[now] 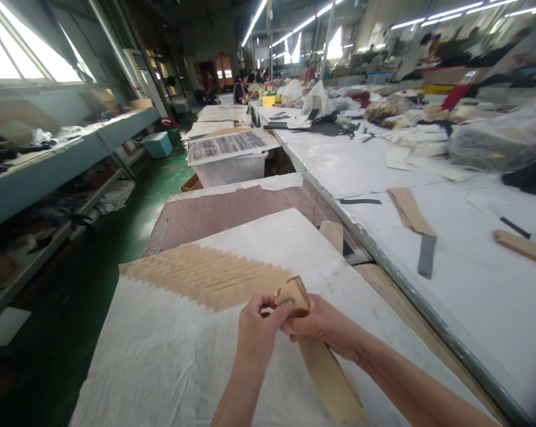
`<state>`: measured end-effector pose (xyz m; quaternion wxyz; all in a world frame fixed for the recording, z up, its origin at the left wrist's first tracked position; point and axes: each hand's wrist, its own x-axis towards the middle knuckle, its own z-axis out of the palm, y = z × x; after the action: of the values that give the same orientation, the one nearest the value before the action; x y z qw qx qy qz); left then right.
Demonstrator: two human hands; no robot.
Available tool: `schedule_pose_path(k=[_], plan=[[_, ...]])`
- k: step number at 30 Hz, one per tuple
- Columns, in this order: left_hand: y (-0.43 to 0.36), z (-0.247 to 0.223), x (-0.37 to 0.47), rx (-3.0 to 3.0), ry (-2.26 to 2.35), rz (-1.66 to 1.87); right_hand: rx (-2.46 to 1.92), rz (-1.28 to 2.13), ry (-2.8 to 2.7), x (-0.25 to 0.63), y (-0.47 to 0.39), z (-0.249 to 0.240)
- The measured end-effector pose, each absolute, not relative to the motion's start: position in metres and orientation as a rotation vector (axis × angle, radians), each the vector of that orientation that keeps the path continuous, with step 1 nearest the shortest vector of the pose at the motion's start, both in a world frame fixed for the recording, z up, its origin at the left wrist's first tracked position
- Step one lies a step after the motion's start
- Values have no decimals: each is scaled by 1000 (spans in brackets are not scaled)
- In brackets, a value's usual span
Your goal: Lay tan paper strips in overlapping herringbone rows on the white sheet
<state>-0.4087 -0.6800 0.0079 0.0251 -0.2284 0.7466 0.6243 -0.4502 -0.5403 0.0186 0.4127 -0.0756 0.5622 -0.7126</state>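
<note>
A stack of tan strips is held at its far end by both hands, above the white sheet. My left hand pinches the end of the stack between thumb and fingers. Wrapped round the stack just below that end is my right hand. The stack's end is bent up, its layered edges showing, and the rest hangs toward the near edge of the view. Just beyond my hands, several tan strips lie overlapped in a slanting row on the sheet.
A metal edge separates the sheet from a white table at right. Folded tan strips, dark strips and plastic bags lie on that table. A white bin stands ahead, a shelf at left. A person sits far ahead.
</note>
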Motion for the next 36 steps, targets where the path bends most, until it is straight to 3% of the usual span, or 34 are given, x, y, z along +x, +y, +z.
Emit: schedule_pose_path(k=[10, 17, 26, 36], plan=[[-700, 0, -399, -701, 2292, 1934, -104, -1648, 1419, -453, -530, -11], [-739, -24, -374, -1206, 1950, 2343, -114, -1374, 1603, -467, -497, -25], [-766, -51, -388, -1307, 2237, 1948, 2, -1488, 2003, -517, -513, -51], [-783, -66, -401, -1386, 2313, 1658, 39, -1246, 2341, -530, -535, -73]])
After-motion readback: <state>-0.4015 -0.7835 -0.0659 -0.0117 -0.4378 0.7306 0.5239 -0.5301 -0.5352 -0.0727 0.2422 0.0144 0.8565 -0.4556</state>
